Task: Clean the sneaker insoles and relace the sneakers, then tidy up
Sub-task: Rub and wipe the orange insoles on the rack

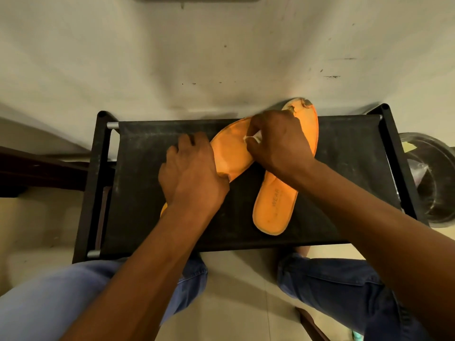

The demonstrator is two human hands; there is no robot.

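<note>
**Insole wipe in progress, both insoles on rack top**

Right fingers (256, 124) curl round a small white wad (256, 138), probably cloth or tissue, pressed onto the front part of the left insole (231, 153); grip looks tight, presumably to scrub. Right hand (278, 141) also covers the middle of the right insole (273, 207).

Left hand (192, 173) lies flat with fingers extended, pinning the left insole's middle and heel against the rack top (147, 193), likely to stop it sliding under the strokes.

The insoles cross near the rack top's far edge. The right insole's worn toe (302, 104) overhangs that edge; the wall stands close behind, so forward strokes have little room. Bare fabric lies left and right of the insoles. A round tub (433, 178) sits just beyond the rack top's right end. No sneakers or laces in view.
</note>
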